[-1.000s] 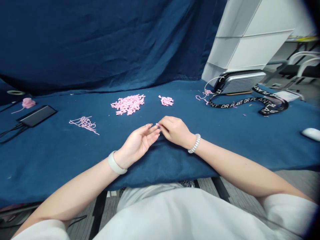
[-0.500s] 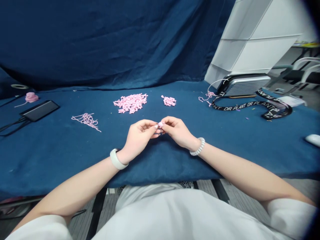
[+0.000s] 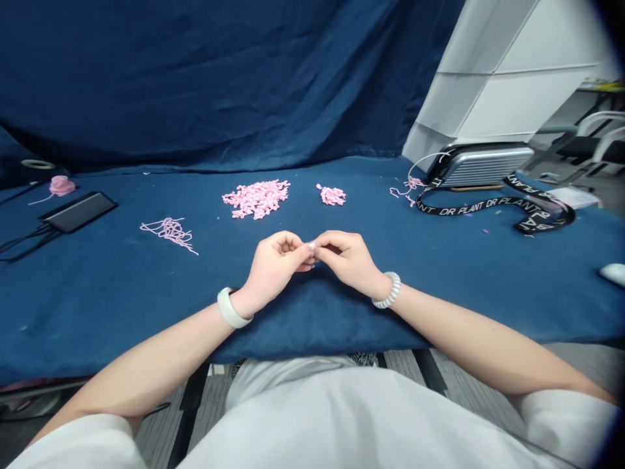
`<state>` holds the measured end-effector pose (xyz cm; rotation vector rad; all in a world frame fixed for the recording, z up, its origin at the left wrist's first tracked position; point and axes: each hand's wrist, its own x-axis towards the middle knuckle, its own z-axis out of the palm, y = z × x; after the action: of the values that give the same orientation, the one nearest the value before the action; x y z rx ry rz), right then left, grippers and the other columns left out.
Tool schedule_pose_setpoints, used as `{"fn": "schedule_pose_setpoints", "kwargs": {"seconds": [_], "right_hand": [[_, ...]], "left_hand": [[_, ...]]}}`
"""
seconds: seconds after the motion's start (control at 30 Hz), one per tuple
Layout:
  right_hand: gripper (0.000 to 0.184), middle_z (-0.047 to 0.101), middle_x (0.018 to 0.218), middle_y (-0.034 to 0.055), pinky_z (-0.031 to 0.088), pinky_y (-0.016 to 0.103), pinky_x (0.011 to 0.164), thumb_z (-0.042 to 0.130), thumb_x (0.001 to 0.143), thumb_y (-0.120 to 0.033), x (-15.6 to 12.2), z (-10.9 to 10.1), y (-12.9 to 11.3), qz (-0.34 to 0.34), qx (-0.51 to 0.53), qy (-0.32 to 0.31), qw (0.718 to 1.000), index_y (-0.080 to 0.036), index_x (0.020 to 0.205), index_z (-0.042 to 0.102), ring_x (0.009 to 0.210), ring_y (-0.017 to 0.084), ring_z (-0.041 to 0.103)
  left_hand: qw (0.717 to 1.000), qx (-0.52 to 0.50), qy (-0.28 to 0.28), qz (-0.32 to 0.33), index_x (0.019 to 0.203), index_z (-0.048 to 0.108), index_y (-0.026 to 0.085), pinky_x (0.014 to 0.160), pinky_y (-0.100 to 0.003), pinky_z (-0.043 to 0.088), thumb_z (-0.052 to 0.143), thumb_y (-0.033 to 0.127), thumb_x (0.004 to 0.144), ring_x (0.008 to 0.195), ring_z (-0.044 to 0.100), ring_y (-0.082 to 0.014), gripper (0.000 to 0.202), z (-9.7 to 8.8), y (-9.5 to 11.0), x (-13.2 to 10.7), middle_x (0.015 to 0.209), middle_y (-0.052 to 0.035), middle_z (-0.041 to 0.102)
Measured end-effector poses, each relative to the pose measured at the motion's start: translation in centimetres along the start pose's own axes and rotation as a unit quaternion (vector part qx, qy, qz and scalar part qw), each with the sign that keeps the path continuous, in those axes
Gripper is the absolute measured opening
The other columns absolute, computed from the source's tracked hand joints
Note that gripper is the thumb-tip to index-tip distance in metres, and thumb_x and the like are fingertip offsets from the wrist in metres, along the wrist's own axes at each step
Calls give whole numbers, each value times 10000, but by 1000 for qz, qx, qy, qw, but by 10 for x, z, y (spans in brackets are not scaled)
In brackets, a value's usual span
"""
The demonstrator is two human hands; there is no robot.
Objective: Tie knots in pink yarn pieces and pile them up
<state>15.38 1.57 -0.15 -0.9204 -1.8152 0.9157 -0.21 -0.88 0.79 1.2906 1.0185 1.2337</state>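
My left hand (image 3: pixel 279 260) and my right hand (image 3: pixel 346 259) meet at their fingertips above the front part of the table. Both are closed in a pinch on a small pink piece, which the fingers now almost fully cover. Beyond them lies a large heap of small knotted pink cord pieces (image 3: pixel 256 198), with a smaller heap of like pieces (image 3: pixel 333 195) to its right. A loose tangle of pink cord (image 3: pixel 172 233) rests left of my left hand.
A pink ball of cord (image 3: pixel 62 185) and a dark box with cables (image 3: pixel 81 212) lie at the left. To the right are a ribbed silver case (image 3: pixel 488 166), a black lettered strap (image 3: pixel 469 208), more pink cord (image 3: pixel 414 184) and a white object (image 3: pixel 613 273).
The fingertips have drawn closer together, and my right fingers now cover the pink piece that showed between them before. The view has shifted slightly.
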Motion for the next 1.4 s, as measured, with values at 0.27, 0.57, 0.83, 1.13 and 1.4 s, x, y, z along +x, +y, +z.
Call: {"fn": "schedule_pose_setpoints", "kwargs": {"seconds": [0.27,0.57,0.83,1.13,1.4], "right_hand": [[358,593,742,8,459,153,682,664,658,-413,4,3,8,150,265,-40,952,-90,783,575,658,0,537],[319,593,736,4,456,167,690,692,634,-354,3,4,5,165,302,-34,938,-87,759,571,667,8,544],[328,601,735,-1,461,171,692,714,607,-337,3,4,5,183,339,-34,922,-88,762,567,673,19,568],[355,604,746,0,482,178,717,733,579,-323,4,4,4,199,373,-40,905,-86,774,554,696,26,582],[339,608,764,2,482,182,728,721,599,-321,4,4,5,194,372,-43,907,-91,778,548,706,21,578]], "left_hand": [[999,11,-6,35,843,617,107,652,-243,569,665,301,750,711,668,-148,220,0,7,-4,742,-45,672],[998,42,2,40,839,649,86,662,-230,570,713,268,697,695,673,-153,240,2,11,-6,762,-66,693],[998,48,4,47,842,664,94,660,-237,575,678,288,736,699,672,-152,222,1,9,-5,752,-61,691],[997,56,4,46,862,656,94,689,-277,576,680,314,726,728,673,-174,260,2,10,-6,797,-77,694],[996,66,16,53,843,660,95,675,-267,574,683,327,723,713,674,-174,263,2,10,-7,778,-79,694]]}}
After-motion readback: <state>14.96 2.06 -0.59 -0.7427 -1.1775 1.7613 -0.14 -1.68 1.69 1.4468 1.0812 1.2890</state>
